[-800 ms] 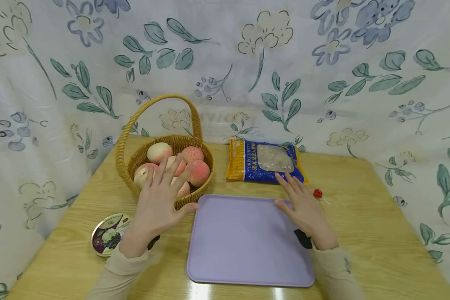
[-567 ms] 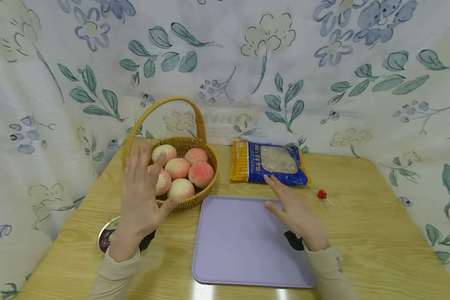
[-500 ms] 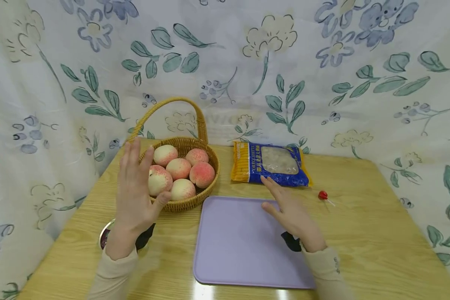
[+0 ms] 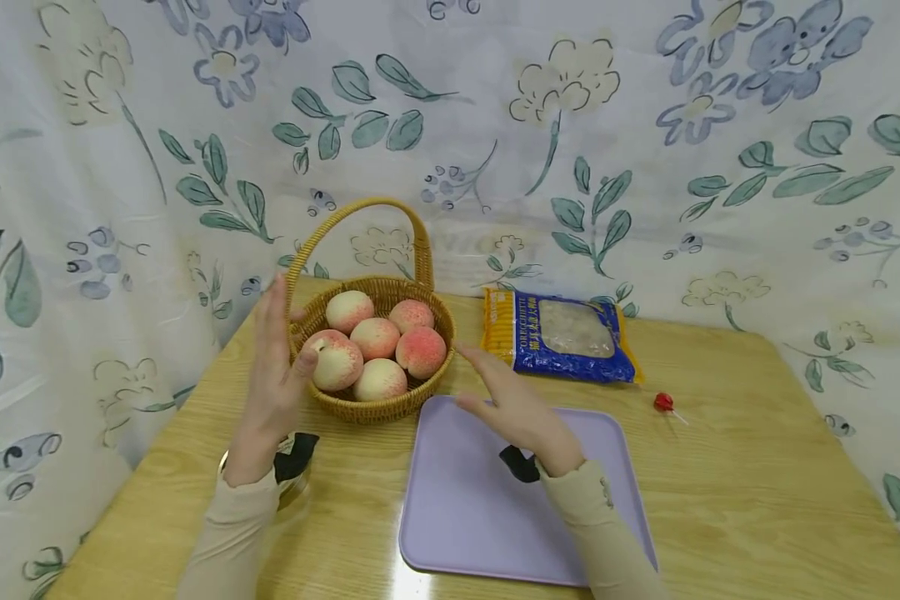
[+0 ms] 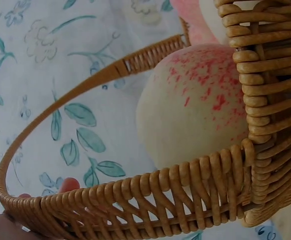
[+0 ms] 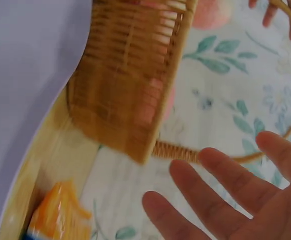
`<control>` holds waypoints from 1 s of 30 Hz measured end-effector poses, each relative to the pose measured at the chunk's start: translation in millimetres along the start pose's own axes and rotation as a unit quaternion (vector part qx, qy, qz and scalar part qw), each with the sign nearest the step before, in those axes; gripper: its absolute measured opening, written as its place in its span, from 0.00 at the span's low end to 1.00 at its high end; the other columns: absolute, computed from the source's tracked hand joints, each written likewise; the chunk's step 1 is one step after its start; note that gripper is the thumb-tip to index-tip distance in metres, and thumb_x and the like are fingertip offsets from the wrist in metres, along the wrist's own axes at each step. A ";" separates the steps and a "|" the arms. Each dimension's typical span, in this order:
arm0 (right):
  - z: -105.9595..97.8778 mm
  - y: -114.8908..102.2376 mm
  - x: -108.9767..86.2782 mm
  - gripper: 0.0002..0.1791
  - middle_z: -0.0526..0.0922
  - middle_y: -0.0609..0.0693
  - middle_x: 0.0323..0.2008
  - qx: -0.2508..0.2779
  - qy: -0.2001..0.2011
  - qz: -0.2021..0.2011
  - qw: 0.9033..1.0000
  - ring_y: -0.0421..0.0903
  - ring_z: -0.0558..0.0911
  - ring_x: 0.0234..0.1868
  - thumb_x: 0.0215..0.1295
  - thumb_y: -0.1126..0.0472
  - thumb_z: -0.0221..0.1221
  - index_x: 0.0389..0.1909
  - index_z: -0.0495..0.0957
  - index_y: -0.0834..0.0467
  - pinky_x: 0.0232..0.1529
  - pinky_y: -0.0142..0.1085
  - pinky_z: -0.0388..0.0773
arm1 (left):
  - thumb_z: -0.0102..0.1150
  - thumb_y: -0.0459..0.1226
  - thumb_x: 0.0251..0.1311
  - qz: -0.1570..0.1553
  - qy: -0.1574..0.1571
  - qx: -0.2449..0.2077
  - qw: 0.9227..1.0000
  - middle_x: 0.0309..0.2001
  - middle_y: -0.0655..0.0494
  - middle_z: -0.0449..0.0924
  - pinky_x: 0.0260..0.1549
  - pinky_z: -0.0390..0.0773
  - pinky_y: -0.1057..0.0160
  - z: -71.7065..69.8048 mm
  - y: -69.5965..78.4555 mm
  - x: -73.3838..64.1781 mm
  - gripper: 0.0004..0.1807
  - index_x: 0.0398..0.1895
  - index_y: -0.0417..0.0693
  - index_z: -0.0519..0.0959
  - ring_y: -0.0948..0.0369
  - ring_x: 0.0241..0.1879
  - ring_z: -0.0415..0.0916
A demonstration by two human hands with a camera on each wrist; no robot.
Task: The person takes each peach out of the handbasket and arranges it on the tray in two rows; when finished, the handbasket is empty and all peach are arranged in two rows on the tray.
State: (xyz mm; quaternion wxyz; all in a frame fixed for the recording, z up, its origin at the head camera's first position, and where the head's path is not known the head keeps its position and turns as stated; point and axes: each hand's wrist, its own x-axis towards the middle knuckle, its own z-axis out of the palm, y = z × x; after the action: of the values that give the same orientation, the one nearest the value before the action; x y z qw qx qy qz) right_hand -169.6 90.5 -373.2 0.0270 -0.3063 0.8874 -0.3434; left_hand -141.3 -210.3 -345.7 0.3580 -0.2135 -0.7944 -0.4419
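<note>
A wicker basket (image 4: pixel 381 410) with a tall arched handle (image 4: pixel 367 204) holds several peaches (image 4: pixel 421 352), cream to pink-red. My left hand (image 4: pixel 272 387) stands upright along the basket's left side, fingers straight. In the left wrist view a fingertip (image 5: pixel 69 184) shows just past the handle. My right hand (image 4: pixel 523 410) is over the back of a lilac tray (image 4: pixel 487 517), its straight fingers reaching to the basket's right rim. The right wrist view shows those fingers (image 6: pixel 225 192) spread, with nothing held.
A blue and yellow bag of orecchiette pasta (image 4: pixel 562 337) lies behind the tray. To its right is a red lollipop (image 4: pixel 664 402). A round tin (image 4: pixel 294 493) is mostly hidden behind my left wrist. A floral curtain (image 4: pixel 480 117) hangs behind the wooden table (image 4: pixel 735 483).
My left hand has gone from above the peaches to the basket's left side and turned upright. My right hand has moved left across the tray towards the basket. The view has shifted slightly left.
</note>
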 end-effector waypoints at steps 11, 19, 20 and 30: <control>53.4 -39.5 85.4 0.40 0.61 0.51 0.73 0.019 -0.051 -0.071 0.996 0.50 0.61 0.73 0.67 0.50 0.60 0.75 0.54 0.53 0.70 0.45 0.62 | 0.35 0.65 0.67 0.000 -0.002 -0.056 0.998 0.78 0.46 0.37 0.40 0.63 0.70 1.9 -16.9 -5.8 0.49 0.77 0.42 0.40 0.67 0.56 0.61; 91.6 -49.9 117.5 0.41 0.72 0.52 0.64 0.078 -0.061 -0.087 0.991 0.46 0.76 0.60 0.61 0.58 0.66 0.73 0.59 0.54 0.58 0.39 0.75 | 0.35 0.65 0.67 0.015 0.008 -0.048 0.999 0.79 0.52 0.38 0.49 0.65 0.67 7.8 -14.5 -11.0 0.45 0.79 0.51 0.43 0.56 0.70 0.51; 95.3 -51.5 119.7 0.41 0.72 0.52 0.64 0.081 -0.061 -0.085 0.991 0.46 0.75 0.60 0.60 0.57 0.67 0.72 0.59 0.55 0.58 0.38 0.75 | 0.35 0.65 0.67 0.016 0.009 -0.045 0.999 0.79 0.53 0.38 0.51 0.64 0.65 8.5 -13.8 -11.6 0.44 0.79 0.54 0.43 0.58 0.73 0.46; 103.1 -62.3 132.1 0.41 0.73 0.54 0.57 0.190 -0.031 -0.050 0.980 0.44 0.79 0.46 0.54 0.61 0.69 0.67 0.58 0.58 0.45 0.32 0.78 | 0.34 0.65 0.68 0.006 -0.001 -0.030 1.000 0.79 0.50 0.38 0.55 0.64 0.56 -1.3 -11.1 -4.6 0.44 0.79 0.51 0.43 0.54 0.76 0.39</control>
State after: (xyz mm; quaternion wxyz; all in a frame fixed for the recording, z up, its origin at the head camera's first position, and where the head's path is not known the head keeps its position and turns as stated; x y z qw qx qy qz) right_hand -217.4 -80.8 -391.5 0.0945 -0.3502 0.7883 -0.4971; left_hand -145.1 -217.4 -354.9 0.3528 -0.2293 -0.7799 -0.4634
